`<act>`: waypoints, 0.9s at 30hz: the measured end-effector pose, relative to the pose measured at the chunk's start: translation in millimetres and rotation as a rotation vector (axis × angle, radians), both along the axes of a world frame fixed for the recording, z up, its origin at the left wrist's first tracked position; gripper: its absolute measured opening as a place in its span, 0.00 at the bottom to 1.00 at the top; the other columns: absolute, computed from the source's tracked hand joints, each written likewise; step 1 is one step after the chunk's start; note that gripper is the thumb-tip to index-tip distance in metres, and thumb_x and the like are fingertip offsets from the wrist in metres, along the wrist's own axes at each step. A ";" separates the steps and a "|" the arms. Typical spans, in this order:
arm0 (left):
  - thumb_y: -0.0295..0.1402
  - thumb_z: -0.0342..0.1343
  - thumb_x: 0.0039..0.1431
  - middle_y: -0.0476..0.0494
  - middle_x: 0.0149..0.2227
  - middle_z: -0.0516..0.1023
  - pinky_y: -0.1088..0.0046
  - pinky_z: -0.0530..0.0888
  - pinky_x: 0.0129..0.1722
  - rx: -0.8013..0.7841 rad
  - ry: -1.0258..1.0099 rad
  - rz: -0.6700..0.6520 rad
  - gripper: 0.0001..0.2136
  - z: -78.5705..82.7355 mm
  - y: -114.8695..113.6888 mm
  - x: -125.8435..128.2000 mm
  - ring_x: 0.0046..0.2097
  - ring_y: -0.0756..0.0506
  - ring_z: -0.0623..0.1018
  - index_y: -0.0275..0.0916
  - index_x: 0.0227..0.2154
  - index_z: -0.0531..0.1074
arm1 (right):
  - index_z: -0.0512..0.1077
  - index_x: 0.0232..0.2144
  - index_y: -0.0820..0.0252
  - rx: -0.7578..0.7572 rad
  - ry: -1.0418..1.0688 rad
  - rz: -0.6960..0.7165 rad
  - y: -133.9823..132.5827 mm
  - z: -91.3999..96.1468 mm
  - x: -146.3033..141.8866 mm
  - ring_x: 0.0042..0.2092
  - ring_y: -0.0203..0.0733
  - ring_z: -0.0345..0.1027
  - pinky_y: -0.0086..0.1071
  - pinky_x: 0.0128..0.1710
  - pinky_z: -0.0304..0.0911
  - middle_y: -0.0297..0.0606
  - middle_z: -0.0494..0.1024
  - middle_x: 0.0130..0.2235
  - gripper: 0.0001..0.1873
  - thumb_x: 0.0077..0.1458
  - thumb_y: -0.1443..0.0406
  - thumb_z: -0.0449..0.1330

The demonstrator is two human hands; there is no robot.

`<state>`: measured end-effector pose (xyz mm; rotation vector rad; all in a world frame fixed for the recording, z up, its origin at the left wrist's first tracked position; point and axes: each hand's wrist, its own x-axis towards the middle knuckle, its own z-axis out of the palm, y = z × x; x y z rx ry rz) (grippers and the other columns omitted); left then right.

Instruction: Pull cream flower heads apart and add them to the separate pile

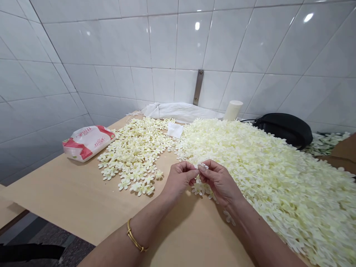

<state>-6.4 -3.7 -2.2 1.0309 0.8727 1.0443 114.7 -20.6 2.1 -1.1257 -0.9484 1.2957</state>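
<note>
- While I follow along through the head camera, the left hand and the right hand meet over a pale, wood-coloured tabletop.
- Right thumb and fingers are pinching a small white flower-shaped piece; left fingers are curled in against it, but whether they grip, I can't tell: the tips cover its edge.
- Beside them, a broad heap of white-and-yellowish artificial blossoms runs out of frame, lower right.
- Over left, a smaller spread of cream, yellow-centred blossoms.
- Far right, a black rounded object sits half hidden behind the heap; brown cardboard is cut off by the frame.
</note>
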 end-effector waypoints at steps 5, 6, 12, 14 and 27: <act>0.33 0.62 0.39 0.52 0.17 0.68 0.78 0.64 0.23 -0.044 -0.098 -0.010 0.10 -1.8 2.4 -1.4 0.20 0.55 0.67 0.34 0.22 0.68 | 0.63 0.15 0.61 0.020 -0.001 -0.022 0.5 2.0 0.0 0.20 0.29 0.52 0.26 0.22 0.48 0.27 0.63 0.16 0.19 0.34 0.55 0.67; 0.35 0.61 0.40 0.51 0.19 0.69 0.77 0.64 0.23 -0.049 -0.121 -0.022 0.10 -2.1 3.0 -1.5 0.20 0.55 0.67 0.34 0.22 0.68 | 0.63 0.15 0.61 0.036 -0.025 -0.015 0.5 2.1 0.2 0.20 0.29 0.51 0.27 0.22 0.48 0.27 0.62 0.16 0.19 0.35 0.55 0.66; 0.36 0.62 0.40 0.51 0.18 0.68 0.77 0.64 0.24 -0.040 -0.146 -0.062 0.11 -3.4 4.4 -1.9 0.21 0.54 0.67 0.34 0.20 0.67 | 0.61 0.13 0.61 0.130 -0.193 0.027 -0.2 0.0 1.2 0.21 0.30 0.49 0.27 0.22 0.47 0.27 0.59 0.15 0.22 0.42 0.52 0.61; 0.36 0.61 0.39 0.51 0.17 0.68 0.77 0.64 0.24 -0.031 -0.131 -0.068 0.11 -2.9 3.8 -1.6 0.20 0.54 0.67 0.34 0.19 0.67 | 0.60 0.12 0.60 0.134 -0.210 0.034 -0.2 -0.9 1.6 0.20 0.29 0.48 0.28 0.21 0.46 0.26 0.58 0.15 0.23 0.44 0.51 0.60; 0.31 0.58 0.39 0.55 0.15 0.65 0.78 0.61 0.20 0.086 0.110 0.177 0.06 -3.5 12.7 -3.9 0.18 0.55 0.64 0.35 0.23 0.69 | 0.71 0.33 0.61 0.406 -0.924 -0.409 1.1 4.5 17.1 0.24 0.34 0.58 0.32 0.25 0.56 0.38 0.70 0.31 0.11 0.50 0.61 0.57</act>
